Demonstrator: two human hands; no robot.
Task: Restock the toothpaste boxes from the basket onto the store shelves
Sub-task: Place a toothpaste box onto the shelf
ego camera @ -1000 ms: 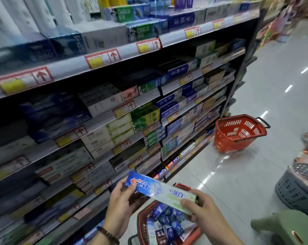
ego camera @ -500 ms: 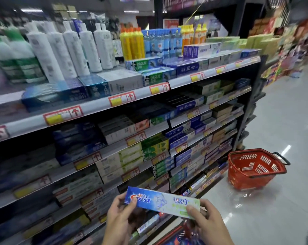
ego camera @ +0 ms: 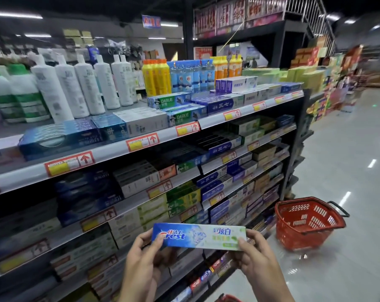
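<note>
I hold a blue, white and green Crest toothpaste box [ego camera: 198,236] level in front of the shelves [ego camera: 110,152], its printed face toward me. My left hand [ego camera: 144,258] grips its blue end and my right hand [ego camera: 255,257] grips its green end. The shelves run from the left edge toward the far right, with several tiers packed with toothpaste boxes behind price rails. Only a sliver of the red rim of the basket [ego camera: 228,298] below me shows at the bottom edge.
A second red basket [ego camera: 305,223], seemingly empty, stands on the glossy floor to the right by the shelf end. White, green, yellow and blue bottles [ego camera: 82,88] line the top shelf. Stacked goods border the aisle at the far right.
The view has tilted up from the lower shelves and the basket to the top shelf and the store beyond. Both hands have kept the Crest box and turned it level.
</note>
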